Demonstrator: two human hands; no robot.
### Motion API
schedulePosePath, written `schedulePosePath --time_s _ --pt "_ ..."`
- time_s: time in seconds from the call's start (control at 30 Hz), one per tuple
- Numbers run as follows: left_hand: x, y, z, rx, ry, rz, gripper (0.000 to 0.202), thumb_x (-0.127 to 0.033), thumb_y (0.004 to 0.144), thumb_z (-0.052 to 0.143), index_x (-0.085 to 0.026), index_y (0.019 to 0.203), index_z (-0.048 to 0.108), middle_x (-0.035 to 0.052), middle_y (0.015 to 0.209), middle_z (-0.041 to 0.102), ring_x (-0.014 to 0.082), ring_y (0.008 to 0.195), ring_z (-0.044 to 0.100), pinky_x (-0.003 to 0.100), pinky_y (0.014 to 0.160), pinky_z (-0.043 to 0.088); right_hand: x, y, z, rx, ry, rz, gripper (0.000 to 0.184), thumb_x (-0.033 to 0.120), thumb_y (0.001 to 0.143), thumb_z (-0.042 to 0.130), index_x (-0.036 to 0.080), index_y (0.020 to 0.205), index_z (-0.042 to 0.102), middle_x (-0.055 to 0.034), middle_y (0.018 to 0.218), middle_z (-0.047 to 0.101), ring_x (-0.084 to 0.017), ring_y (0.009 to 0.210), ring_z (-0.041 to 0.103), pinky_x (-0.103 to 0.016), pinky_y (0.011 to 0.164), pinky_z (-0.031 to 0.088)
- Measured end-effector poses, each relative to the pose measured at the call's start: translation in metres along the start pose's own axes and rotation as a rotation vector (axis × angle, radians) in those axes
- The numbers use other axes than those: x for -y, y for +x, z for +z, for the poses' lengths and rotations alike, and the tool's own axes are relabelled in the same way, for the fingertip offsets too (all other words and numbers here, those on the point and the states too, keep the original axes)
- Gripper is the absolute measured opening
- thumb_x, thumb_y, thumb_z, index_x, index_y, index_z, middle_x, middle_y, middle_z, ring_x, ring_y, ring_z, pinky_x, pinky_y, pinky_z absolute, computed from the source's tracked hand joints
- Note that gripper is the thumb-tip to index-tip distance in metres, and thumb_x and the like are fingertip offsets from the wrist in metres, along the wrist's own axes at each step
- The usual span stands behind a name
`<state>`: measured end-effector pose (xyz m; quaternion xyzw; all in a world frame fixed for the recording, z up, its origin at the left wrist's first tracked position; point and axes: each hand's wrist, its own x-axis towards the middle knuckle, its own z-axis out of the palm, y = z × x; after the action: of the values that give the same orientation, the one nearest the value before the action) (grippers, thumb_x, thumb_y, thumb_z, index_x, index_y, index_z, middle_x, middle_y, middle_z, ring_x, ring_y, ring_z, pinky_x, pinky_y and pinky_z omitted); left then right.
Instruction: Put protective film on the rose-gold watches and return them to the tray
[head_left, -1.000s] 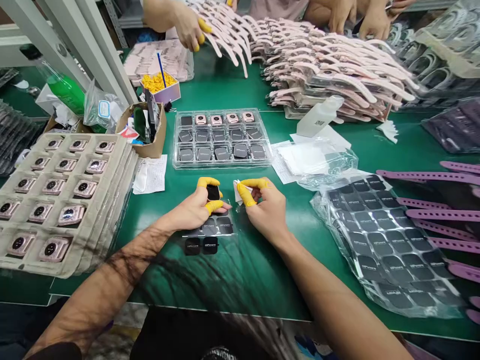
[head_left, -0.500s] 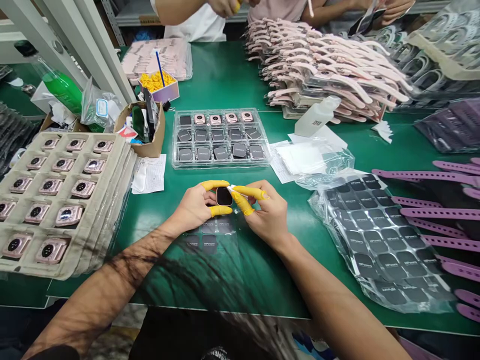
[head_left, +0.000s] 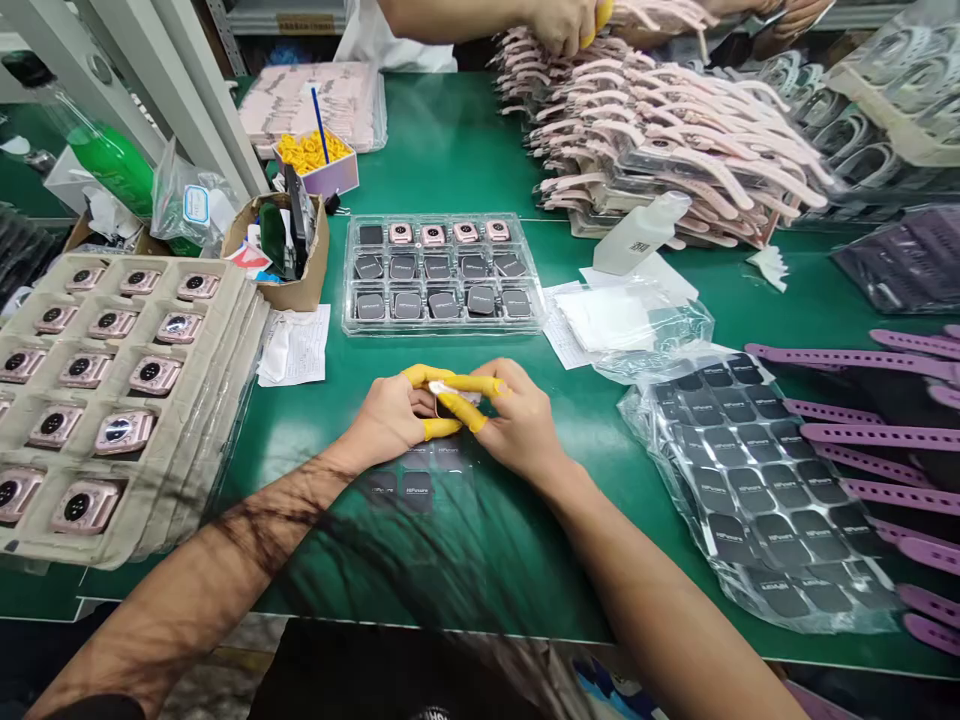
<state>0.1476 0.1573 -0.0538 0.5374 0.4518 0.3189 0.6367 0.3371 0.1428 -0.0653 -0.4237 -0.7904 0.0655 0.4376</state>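
Note:
My left hand [head_left: 388, 415], with yellow finger cots, grips a small smartwatch case [head_left: 444, 408] by its edges above the green table. Most of the case is covered by my fingers. In my right hand [head_left: 514, 415], also in yellow cots, a small white wipe [head_left: 438, 387] is pinched against the top of the case. Just below my hands lies a clear sheet of dark square screen stickers [head_left: 418, 490]. Beyond them is a clear plastic tray [head_left: 347, 322] with dark squares and several pink watch cases in its compartments.
On the left, stacked beige trays [head_left: 139, 510] hold pink watch cases. A cardboard box [head_left: 306, 285] and a white bottle [head_left: 639, 235] flank the clear tray. Bagged sticker sheets [head_left: 757, 470] and purple straps [head_left: 885, 435] lie right. A co-worker's hand [head_left: 562, 25] is over pink straps [head_left: 675, 130].
My right hand has moved left with the wipe across the watch case, now covering its dark screen. The co-worker's hand opposite has shifted right to the pink straps.

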Motion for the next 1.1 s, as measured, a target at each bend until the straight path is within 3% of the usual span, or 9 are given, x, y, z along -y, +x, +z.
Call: schedulePosePath --time_s 0.43,0.53,0.6,0.7,0.73,0.8,0.87,1.0,1.1 --pt "0.0 0.0 0.001 -0.012 -0.013 -0.023 0.058 -0.011 0.061 0.086 -0.013 0.114 0.065 0.0022 0.083 0.073 0.0136 0.075 0.07 0.026 0.074 0.057 0.004 -0.006 0.003 0.024 0.015 0.078 0.008 0.028 0.092 0.065 0.024 0.095 0.071 -0.0012 0.078 0.06 -0.014 0.07 0.057 -0.028 0.06 0.046" --pt "-0.002 0.001 0.002 0.001 -0.042 -0.018 0.058 -0.01 0.06 0.087 -0.012 0.113 0.064 0.0026 0.083 0.073 0.0135 0.075 0.07 0.026 0.075 0.057 0.005 -0.001 0.004 0.03 -0.026 0.205 0.015 0.034 0.093 0.063 0.021 0.09 0.07 -0.0018 0.079 0.061 -0.013 0.069 0.056 -0.027 0.061 0.045" --pt "-0.003 0.002 0.002 -0.049 -0.073 -0.039 0.059 -0.009 0.06 0.087 -0.012 0.113 0.063 0.0032 0.083 0.072 0.0136 0.074 0.07 0.027 0.076 0.057 0.005 0.0 0.0 0.039 -0.162 0.333 0.019 0.036 0.093 0.062 0.019 0.091 0.07 -0.0052 0.083 0.062 -0.017 0.077 0.058 -0.031 0.068 0.048" --pt "-0.004 0.004 0.003 -0.116 -0.088 -0.052 0.058 -0.006 0.062 0.085 -0.011 0.115 0.06 0.0061 0.088 0.072 0.0136 0.075 0.069 0.029 0.077 0.056 0.018 -0.013 -0.011 0.029 -0.324 0.408 0.026 0.036 0.091 0.063 0.019 0.111 0.067 -0.0135 0.105 0.063 -0.029 0.1 0.059 -0.045 0.084 0.051" --pt "-0.004 0.004 0.003 -0.126 -0.087 -0.046 0.058 -0.005 0.063 0.084 -0.01 0.115 0.06 0.0072 0.09 0.072 0.0135 0.076 0.069 0.029 0.078 0.056 0.027 -0.021 -0.012 0.03 -0.288 0.379 0.032 0.035 0.09 0.065 0.021 0.118 0.064 -0.0144 0.11 0.063 -0.03 0.104 0.059 -0.048 0.086 0.051" --pt "-0.004 0.003 0.003 -0.129 -0.062 -0.025 0.056 -0.003 0.063 0.082 -0.01 0.115 0.061 0.0083 0.092 0.072 0.0134 0.076 0.068 0.028 0.077 0.056 0.047 -0.038 -0.011 0.201 -0.1 0.216 0.036 0.033 0.09 0.065 0.028 0.125 0.059 -0.0102 0.114 0.067 -0.028 0.11 0.062 -0.048 0.091 0.052" --pt "-0.003 0.001 0.002 -0.105 -0.029 -0.002 0.056 -0.002 0.062 0.081 -0.009 0.114 0.062 0.0091 0.094 0.072 0.0141 0.079 0.069 0.027 0.077 0.056 0.062 -0.052 -0.005 0.312 -0.065 0.141 0.043 0.036 0.089 0.069 0.032 0.13 0.056 -0.0074 0.118 0.071 -0.03 0.118 0.06 -0.049 0.093 0.05" --pt "0.0 0.0 -0.001 -0.043 -0.011 0.018 0.054 -0.005 0.062 0.081 -0.009 0.113 0.063 0.0105 0.097 0.072 0.0141 0.078 0.068 0.024 0.068 0.054 0.067 -0.054 0.01 0.262 -0.11 0.181 0.031 0.035 0.088 0.072 0.03 0.117 0.064 -0.0035 0.099 0.078 -0.029 0.107 0.064 -0.047 0.086 0.047" --pt "0.001 0.002 -0.005 -0.031 -0.063 -0.002 0.053 -0.004 0.061 0.082 -0.009 0.11 0.063 0.0098 0.099 0.072 0.0125 0.076 0.066 0.023 0.066 0.053 0.058 -0.043 0.014 0.239 -0.094 0.101 0.017 0.029 0.089 0.071 0.028 0.106 0.068 -0.0015 0.084 0.076 -0.023 0.088 0.062 -0.04 0.078 0.044"
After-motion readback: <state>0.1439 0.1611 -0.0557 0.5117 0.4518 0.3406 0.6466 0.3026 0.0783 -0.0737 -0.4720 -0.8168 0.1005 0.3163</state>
